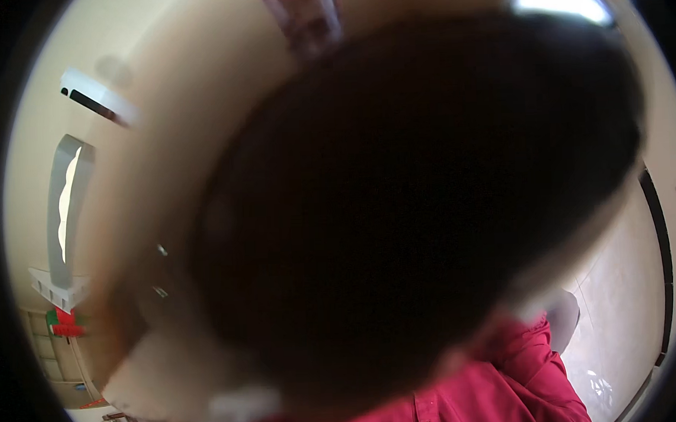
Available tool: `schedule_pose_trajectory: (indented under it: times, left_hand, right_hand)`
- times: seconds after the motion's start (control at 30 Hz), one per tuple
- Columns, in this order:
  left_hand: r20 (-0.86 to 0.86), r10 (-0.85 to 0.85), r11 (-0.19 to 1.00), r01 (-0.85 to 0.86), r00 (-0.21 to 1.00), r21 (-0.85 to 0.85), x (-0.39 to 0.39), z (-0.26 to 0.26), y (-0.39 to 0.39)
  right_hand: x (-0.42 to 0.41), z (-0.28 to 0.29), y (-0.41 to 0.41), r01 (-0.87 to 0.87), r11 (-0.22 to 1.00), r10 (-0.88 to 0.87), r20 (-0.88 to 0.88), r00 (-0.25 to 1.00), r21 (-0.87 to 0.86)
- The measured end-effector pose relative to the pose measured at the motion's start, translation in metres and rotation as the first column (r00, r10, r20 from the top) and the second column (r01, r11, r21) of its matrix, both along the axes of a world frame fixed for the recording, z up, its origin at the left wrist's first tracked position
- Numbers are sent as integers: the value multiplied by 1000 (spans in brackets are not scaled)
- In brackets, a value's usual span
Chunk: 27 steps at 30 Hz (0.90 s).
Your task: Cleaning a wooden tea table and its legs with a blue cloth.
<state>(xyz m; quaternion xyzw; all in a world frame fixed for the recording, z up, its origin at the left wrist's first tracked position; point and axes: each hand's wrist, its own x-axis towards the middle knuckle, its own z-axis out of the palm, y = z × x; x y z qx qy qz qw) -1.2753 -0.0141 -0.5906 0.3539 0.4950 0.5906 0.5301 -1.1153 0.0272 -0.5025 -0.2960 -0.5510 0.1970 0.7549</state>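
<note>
A large dark rounded shape (pixel 415 197), very near the camera and badly blurred, fills most of the view. What it is, I cannot tell. Neither of my hands can be made out; whatever lies behind this shape is hidden. Below it shows my red garment (pixel 467 396) with a buttoned front. On the right side its folded sleeve (pixel 524 344) runs up towards the dark shape, and the end of the arm is lost in blur. A whitish blurred patch (pixel 244 407) sits at the lower left edge of the shape.
On the left a pale wall bears a white box-like fixture (pixel 97 99) and a grey-framed panel (pixel 67 212). Red and green items (pixel 65 324) are near shelving (pixel 47 355). To the right lies a light tiled floor (pixel 614 290) with a dark border strip (pixel 660 244).
</note>
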Motion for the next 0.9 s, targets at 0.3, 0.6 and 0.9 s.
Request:
schedule_pose_trajectory:
  times: [0.3,0.6,0.9]
  left_hand:
    - [177,-185,859,247,967,-448,-2,-3,6]
    - [-264,-371,912,296,890,-283,-11,105,-44]
    - [-716,-126,816,482,687,319,6,130,-83]
  right_hand:
    - [-9,21,-20,-3,996,-2,-51,999,-94]
    - [9,26,-18,-177,983,178,9,984,-49]
    - [104,15,-28,-684,366,868,-33,496,-631]
